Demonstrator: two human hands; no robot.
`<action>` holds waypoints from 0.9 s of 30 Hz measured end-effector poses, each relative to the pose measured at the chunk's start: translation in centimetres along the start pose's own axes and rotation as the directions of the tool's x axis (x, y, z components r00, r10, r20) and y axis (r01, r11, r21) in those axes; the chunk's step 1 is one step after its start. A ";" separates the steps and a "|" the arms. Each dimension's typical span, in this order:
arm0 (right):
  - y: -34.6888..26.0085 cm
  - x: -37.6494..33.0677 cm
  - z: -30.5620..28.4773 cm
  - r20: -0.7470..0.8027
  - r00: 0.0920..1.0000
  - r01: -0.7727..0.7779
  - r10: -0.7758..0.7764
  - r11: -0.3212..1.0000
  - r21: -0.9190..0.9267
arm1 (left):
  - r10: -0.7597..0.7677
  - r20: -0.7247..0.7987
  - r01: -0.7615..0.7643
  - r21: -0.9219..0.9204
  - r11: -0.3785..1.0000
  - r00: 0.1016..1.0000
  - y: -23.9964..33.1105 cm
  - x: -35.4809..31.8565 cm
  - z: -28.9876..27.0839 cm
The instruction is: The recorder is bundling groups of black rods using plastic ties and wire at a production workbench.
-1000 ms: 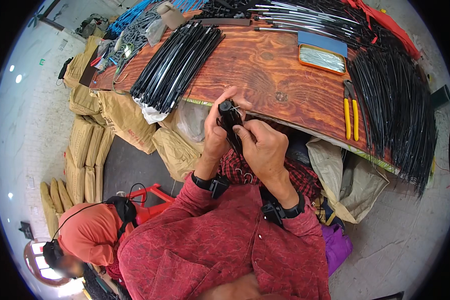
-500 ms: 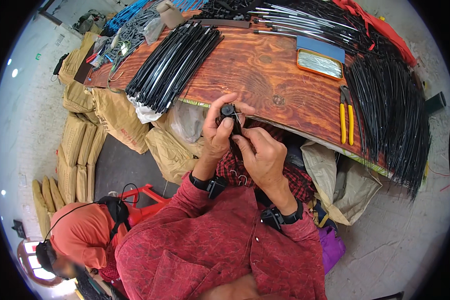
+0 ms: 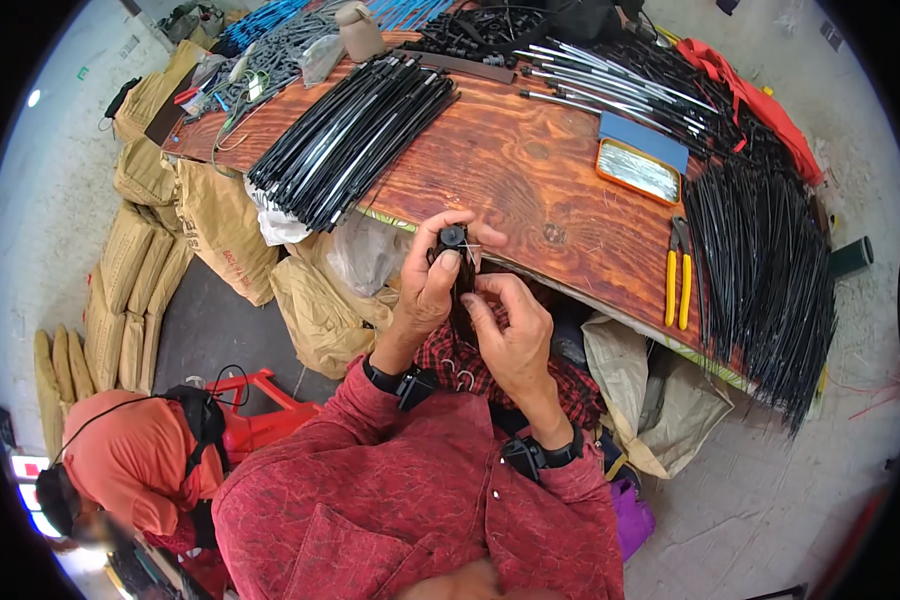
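Gently does it with the black capped piece [image 3: 452, 236]

The piece is up in the two hands, near the front edge of the wooden table [image 3: 530, 155], its round cap facing upward. The left hand [image 3: 425, 285] grasps it, thumb pressed just below the cap and forefinger curled round the far side. The right hand [image 3: 515, 335] has thumb and forefinger closed on the dark lower part; exactly what they pinch there is too small to tell. A thin pale pin [image 3: 471, 246] sticks out beside the cap, and I cannot tell whether it passes through or only lies against it.

To do this well, I would let the left hand act as the clamp: a firm thumb, so the cap does not roll while the right fingertips work. Small, steady pinches from the right should suit such a slim piece better than a hard tug. The outstretched left fingers lie close to the pin, so keep skin off its tip. Tilting the cap toward the eyes helps too.

The orange-rimmed tin [image 3: 602, 176] of thin silvery pieces and the yellow-handled pliers [image 3: 672, 285] lie on the right, beside the fan of black strands [image 3: 760, 280].
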State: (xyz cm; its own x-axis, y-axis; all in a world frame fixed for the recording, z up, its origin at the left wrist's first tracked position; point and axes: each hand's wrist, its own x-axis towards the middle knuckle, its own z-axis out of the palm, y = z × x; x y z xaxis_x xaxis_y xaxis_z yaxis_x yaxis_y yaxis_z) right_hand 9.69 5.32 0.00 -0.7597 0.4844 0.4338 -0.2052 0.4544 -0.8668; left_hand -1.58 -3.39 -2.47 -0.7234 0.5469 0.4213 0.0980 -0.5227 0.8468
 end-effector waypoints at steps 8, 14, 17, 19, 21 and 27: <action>0.4 0.3 1.0 -0.031 0.984 0.172 -0.176 0.979 -0.113 | -0.028 0.058 0.031 -0.045 0.999 0.998 0.3 0.1 -1.0; 0.3 0.3 0.4 -0.028 0.998 0.046 -0.047 0.998 -0.045 | -0.090 0.103 0.092 -0.012 0.996 0.991 1.0 0.2 -0.2; 0.3 0.6 0.4 -0.033 0.998 0.046 -0.049 0.996 -0.078 | -0.098 0.074 0.098 0.003 0.995 0.992 1.3 0.4 0.3; -0.1 0.8 0.2 -0.012 1.000 0.013 -0.014 0.995 -0.104 | -0.095 0.095 0.096 -0.006 0.995 0.991 1.5 0.4 0.4; -0.1 0.9 -0.1 0.011 1.000 -0.012 0.013 0.992 -0.125 | -0.098 0.094 0.102 -0.037 0.994 0.991 1.0 0.1 0.5; -0.9 1.7 -1.3 0.116 0.992 -0.017 0.040 0.980 -0.197 | -0.048 0.116 0.056 -0.068 0.996 0.992 0.5 -0.3 0.2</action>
State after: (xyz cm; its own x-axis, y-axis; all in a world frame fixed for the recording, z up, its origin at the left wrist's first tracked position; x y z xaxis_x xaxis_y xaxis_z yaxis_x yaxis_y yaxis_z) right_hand 9.40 6.67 1.82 -0.8340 0.4120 0.3669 -0.0669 0.5846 -0.8086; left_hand -1.14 -3.65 -2.13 -0.6432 0.6436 0.4148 0.0107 -0.5341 0.8453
